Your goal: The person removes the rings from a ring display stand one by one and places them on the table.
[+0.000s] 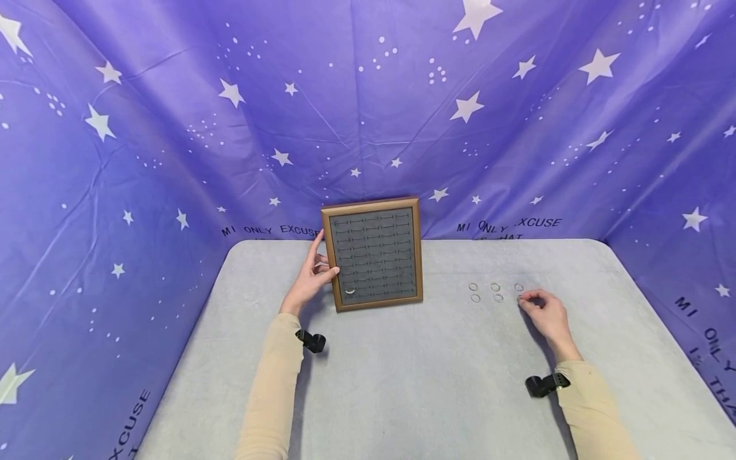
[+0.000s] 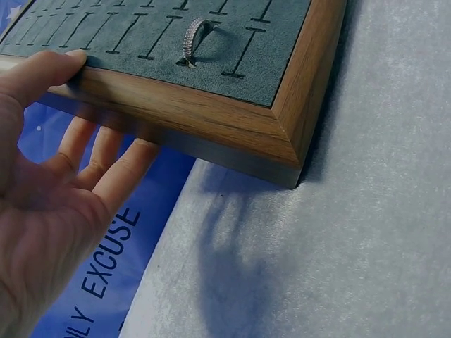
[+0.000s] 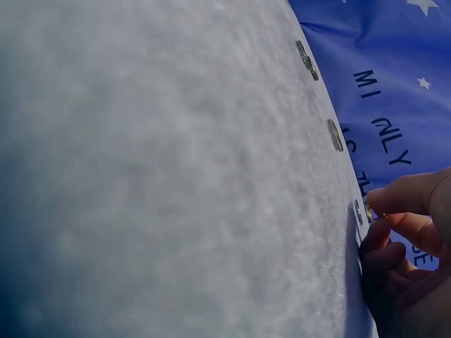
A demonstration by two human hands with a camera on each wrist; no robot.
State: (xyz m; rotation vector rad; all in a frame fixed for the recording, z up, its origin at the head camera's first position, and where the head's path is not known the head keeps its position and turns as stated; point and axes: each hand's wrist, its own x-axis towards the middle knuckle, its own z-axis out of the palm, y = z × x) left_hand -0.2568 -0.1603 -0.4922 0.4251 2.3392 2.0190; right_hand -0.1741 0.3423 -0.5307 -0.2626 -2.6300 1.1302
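A wood-framed ring display board with a dark slotted pad stands tilted up at the middle of the table. My left hand grips its left edge, thumb on the front of the frame and fingers beneath, as the left wrist view shows. One sparkling silver ring sits in a slot near the board's corner. On the right, my right hand pinches a small ring at its fingertips, at table height; the fingers partly hide it. Beside it lie several rings in two rows.
The grey table reaches back to a purple star-printed cloth, which also hangs at both sides. A black wrist camera is on the left arm, another camera on the right.
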